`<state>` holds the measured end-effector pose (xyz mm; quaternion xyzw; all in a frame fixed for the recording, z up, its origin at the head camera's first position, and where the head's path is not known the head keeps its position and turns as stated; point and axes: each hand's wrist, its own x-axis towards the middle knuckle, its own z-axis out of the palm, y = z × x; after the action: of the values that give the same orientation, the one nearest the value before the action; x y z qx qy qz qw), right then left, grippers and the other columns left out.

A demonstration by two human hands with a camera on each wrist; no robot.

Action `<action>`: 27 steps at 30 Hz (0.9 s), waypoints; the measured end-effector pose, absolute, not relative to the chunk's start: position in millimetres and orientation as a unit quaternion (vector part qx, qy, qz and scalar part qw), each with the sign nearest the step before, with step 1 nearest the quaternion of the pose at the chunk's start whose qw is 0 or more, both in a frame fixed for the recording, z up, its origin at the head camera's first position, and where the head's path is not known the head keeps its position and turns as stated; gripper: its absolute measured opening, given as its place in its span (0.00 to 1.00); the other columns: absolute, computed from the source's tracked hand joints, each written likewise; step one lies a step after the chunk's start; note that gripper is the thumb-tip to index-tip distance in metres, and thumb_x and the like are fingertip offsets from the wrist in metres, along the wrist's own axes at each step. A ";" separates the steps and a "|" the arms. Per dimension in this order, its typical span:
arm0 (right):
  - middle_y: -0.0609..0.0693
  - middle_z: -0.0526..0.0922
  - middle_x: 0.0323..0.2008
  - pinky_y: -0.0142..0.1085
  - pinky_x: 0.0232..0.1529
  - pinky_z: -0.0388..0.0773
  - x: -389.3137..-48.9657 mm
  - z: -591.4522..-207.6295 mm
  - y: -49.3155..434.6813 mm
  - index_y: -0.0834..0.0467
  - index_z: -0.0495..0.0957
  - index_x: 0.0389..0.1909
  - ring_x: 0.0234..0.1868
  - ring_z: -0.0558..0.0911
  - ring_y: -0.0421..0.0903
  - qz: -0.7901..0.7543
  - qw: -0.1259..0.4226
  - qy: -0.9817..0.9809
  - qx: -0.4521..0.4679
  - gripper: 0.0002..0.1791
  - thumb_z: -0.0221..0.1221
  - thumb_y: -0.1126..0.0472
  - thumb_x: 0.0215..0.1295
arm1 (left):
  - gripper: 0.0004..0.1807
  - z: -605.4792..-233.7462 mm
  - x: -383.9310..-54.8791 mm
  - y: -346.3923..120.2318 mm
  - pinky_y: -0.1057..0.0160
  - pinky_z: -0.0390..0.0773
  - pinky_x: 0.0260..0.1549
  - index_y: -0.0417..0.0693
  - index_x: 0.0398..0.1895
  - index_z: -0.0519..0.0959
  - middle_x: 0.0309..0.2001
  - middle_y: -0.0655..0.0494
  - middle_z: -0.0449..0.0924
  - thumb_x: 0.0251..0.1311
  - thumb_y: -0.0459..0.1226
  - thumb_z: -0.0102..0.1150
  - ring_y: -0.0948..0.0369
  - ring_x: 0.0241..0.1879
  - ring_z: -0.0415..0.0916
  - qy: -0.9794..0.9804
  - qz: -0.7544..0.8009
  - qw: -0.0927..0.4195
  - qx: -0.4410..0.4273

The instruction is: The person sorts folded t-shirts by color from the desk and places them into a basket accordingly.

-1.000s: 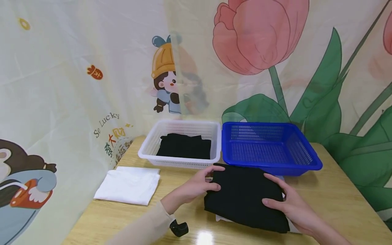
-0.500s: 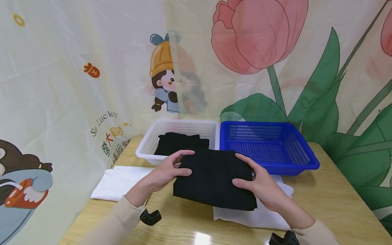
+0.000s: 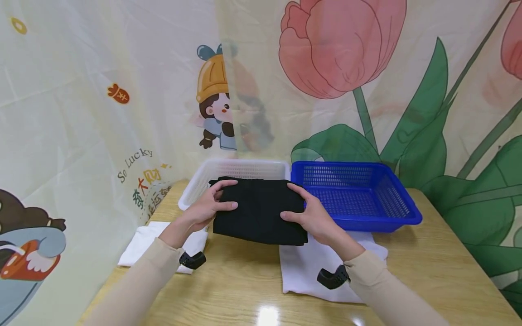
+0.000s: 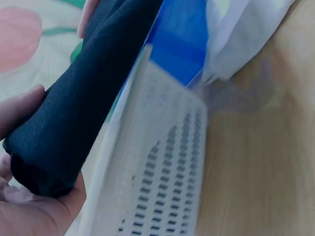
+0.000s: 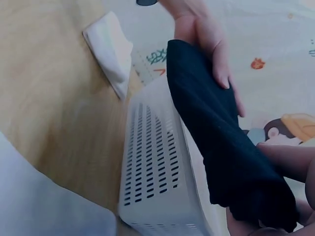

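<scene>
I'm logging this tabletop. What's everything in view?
table: 1, wood-coloured, lower view
white basket: 1, white, rear of table
blue basket: 1, blue, right of white basket
folded cloth: 1, black, held near white basket
cloth edge: 1, black, just behind folded cloth
white cloths: 2, white, table's left; before blue basket
backdrop: count unclear, pale, printed, behind table
wrist devices: 2, black, one per wrist
sleeves: 2, beige, forearms
left fingers: one hand, bare, folded cloth's left side
right fingers: one hand, bare, folded cloth's right side
</scene>
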<state>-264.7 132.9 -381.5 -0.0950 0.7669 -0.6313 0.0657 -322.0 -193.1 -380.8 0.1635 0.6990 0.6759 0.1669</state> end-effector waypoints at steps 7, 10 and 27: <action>0.63 0.69 0.74 0.52 0.59 0.84 -303.3 -375.4 111.6 0.43 0.59 0.84 0.68 0.78 0.63 -0.620 0.057 0.777 -0.093 0.48 0.71 0.66 0.68 | 0.41 -374.7 -360.5 -209.0 0.52 0.88 0.46 0.57 0.81 0.62 0.67 0.42 0.73 0.69 0.28 0.67 0.53 0.52 0.86 0.709 0.675 0.156 0.135; 0.63 0.70 0.73 0.52 0.60 0.83 -318.1 -378.0 100.9 0.44 0.59 0.84 0.68 0.79 0.62 -0.624 0.056 0.774 -0.095 0.48 0.70 0.67 0.69 | 0.39 -373.3 -375.4 -217.5 0.52 0.89 0.44 0.60 0.80 0.63 0.66 0.42 0.74 0.70 0.28 0.66 0.52 0.49 0.87 0.714 0.673 0.153 0.116; 0.63 0.69 0.75 0.54 0.71 0.73 -381.4 -403.1 51.4 0.47 0.58 0.84 0.73 0.73 0.62 -0.630 0.025 0.774 -0.064 0.48 0.70 0.69 0.68 | 0.42 -385.2 -435.4 -243.7 0.53 0.86 0.51 0.62 0.83 0.61 0.70 0.36 0.69 0.71 0.28 0.66 0.47 0.56 0.82 0.781 0.609 0.120 0.065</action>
<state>-381.4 51.4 -403.1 -0.0637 0.7737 -0.6299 0.0248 -435.4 -243.7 -385.2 0.0654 0.7813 0.6091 0.1195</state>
